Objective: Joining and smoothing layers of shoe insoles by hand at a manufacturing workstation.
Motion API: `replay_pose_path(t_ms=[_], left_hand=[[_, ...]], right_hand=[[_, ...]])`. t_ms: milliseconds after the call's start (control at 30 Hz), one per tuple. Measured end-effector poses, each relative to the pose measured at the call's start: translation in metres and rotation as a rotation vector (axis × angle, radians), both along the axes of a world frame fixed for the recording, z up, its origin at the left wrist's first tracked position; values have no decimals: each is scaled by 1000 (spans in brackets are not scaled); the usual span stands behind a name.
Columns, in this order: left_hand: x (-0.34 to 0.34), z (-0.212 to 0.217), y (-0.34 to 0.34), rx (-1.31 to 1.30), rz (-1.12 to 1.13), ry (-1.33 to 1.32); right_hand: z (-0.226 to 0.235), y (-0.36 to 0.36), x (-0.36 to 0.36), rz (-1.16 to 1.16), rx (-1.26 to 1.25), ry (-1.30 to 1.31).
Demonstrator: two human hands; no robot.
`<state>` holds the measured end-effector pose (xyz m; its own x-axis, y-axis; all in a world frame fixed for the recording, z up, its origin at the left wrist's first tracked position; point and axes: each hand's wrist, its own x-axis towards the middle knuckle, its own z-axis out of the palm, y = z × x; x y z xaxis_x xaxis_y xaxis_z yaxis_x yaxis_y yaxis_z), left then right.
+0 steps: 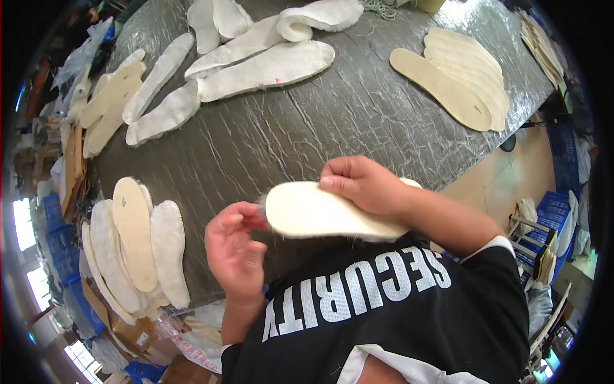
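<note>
A cream insole (313,211) with grey-white fleece showing along its edge lies across the front of my body, smooth side up. My right hand (364,185) is closed on its far edge, with the thumb pressed on the smooth face and the other fingers curled. At the insole's left end, my left hand (236,249) is open, its thumb apart and its fingers loosely bent. Those fingertips are beside the fleece edge and slightly blurred; whether they touch it I cannot tell.
The dark, wrinkled film-covered table (256,141) carries a fleece insole pile (169,249) at near left. White fleece pieces (268,70) spread across the back, with fanned beige insoles (467,77) at back right. More insoles (115,105) lie at far left. Cardboard boxes (137,333) stand below the table edge.
</note>
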<state>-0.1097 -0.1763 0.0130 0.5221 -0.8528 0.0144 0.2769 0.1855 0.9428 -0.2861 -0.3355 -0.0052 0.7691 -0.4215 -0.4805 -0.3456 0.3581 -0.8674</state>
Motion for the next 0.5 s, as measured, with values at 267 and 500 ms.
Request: replay_pose_path(t_ms=[267, 500], left_hand=[[-9, 25, -21, -151, -35, -1387], [-4, 32, -32, -203, -94, -1485]], right_hand=[[-9, 1, 13, -130, 539, 25], [-17, 16, 15, -32, 760, 52]])
